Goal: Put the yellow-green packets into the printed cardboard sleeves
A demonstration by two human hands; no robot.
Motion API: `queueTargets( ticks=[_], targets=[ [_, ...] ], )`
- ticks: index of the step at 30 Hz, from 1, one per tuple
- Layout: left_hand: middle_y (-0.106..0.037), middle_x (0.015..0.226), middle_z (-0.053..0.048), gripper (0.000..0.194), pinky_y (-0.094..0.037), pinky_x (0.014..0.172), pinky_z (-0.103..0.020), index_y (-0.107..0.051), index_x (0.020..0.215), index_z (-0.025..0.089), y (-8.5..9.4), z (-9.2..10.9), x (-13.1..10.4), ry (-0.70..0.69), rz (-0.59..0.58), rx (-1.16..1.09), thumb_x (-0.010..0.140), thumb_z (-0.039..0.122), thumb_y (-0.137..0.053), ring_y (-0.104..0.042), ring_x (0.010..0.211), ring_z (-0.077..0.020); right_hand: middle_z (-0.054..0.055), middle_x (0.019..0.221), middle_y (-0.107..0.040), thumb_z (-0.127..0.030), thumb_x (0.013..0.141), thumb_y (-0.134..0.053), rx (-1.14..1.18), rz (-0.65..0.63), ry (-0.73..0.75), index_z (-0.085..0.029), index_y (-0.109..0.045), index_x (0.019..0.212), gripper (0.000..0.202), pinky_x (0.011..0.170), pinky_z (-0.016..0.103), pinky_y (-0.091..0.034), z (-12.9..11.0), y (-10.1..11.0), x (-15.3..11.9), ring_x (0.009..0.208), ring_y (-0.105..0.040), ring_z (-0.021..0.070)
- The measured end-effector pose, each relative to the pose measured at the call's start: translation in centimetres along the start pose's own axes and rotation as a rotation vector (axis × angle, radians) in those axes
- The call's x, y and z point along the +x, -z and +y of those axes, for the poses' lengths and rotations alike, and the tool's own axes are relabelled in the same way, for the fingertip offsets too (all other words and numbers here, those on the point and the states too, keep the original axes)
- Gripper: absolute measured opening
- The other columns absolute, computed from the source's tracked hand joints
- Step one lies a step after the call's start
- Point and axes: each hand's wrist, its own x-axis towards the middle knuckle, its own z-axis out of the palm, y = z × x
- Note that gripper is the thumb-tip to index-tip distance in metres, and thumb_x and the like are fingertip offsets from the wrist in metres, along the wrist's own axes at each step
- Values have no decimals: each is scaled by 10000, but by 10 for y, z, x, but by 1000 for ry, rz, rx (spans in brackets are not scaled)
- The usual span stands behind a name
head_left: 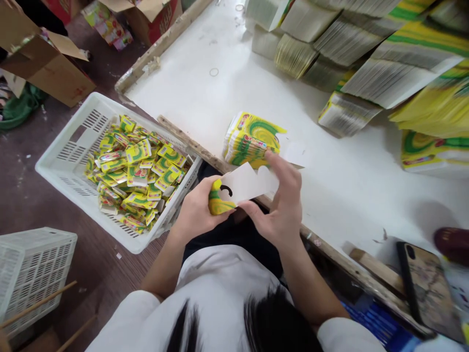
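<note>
Centrally, the left hand (196, 208) is closed on the yellow-and-green end of a single carton (251, 183), while the right hand (282, 205) is spread wide, its thumb at the lower edge of the card and its forefinger, blurred, near the far flap; whether that finger presses the card cannot be told. The carton lies between the two hands, just over the near edge of the table (183, 88), and appears to be partly formed: the printed end is bent round, but the white panel and its rounded flap stand open, so closure seems incomplete. At 12 to 1 o'clock from it, a bundle of flat cartons (252, 139) leans in overlapping layers, apparently unshaped. At 9 o'clock, a white crate (86, 210) holds a loose heap of small cartons (139, 151), seemingly shaped and judged to be the finished portion. At 2 o'clock, large stacks of card (388, 73) suggest that much more remains than is done. The carton itself is thin card, plain white on the visible panel, with a dark curved mark or cut-out near the left thumb; its printed lettering is not legible.
</note>
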Motion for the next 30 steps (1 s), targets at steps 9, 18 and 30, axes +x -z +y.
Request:
queueTargets(
  ticks=[9,18,30],
  targets=[
    [-651,1220,-85,692,-580,884,-351,-411,1407,289,-20,-2,-5,-248,60,30,821,305,-778,-693,1127,-264,107,1426,-683,-557,991,-584,753,-375,-554,-302,-487,1513,589,1112,493,-551,14,-20,-3,1312,-663,275],
    [-552,1301,-119,712,-578,788,-336,-328,1395,274,-24,-18,0,-141,105,-50,810,299,-732,-678,1011,-216,31,1688,-389,-271,1041,-521,311,-452,-84,-374,-528,1515,485,1210,442,-475,7,-15,-7,1524,-445,243],
    [-708,1115,-61,523,-556,933,-378,-626,1201,219,6,-22,-1,-116,210,255,730,257,-849,-676,1036,-240,78,1683,-396,-202,1027,-550,168,-435,4,-274,-741,1206,271,1106,382,-565,25,-4,-3,1431,-566,252]
  ],
)
